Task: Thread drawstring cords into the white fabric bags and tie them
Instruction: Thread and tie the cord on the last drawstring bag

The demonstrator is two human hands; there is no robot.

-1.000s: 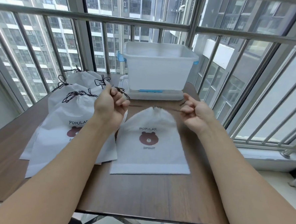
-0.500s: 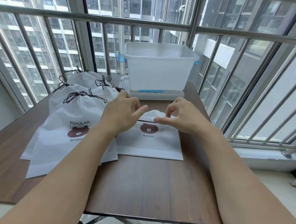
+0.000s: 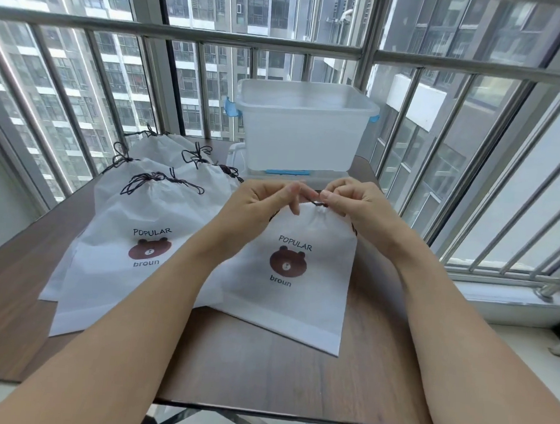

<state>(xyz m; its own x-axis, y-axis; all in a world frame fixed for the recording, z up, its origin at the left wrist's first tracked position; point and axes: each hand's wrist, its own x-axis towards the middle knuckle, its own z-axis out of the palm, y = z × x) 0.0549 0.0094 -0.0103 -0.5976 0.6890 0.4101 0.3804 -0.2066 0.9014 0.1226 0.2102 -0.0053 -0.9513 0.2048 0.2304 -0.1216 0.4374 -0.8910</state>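
A white fabric bag (image 3: 294, 298) with a brown bear print and the words POPULAR and broun lies on the wooden table (image 3: 262, 378), its mouth gathered at the far end. My left hand (image 3: 259, 199) and my right hand (image 3: 351, 199) meet at that gathered mouth. Both pinch the dark drawstring cord (image 3: 318, 202), of which only a short piece shows between the fingertips. Several finished bags (image 3: 146, 236) with tied dark cords lie overlapped to the left.
A translucent plastic storage box (image 3: 302, 128) with blue latches stands on its lid at the table's far edge. A metal railing and windows (image 3: 477, 70) enclose the far and right sides. The table's near edge lies close to my body.
The hands pulled the cord ends wide apart, then came together over the bag. Now both are at its gathered mouth, and the bag lies flatter and turned slightly.
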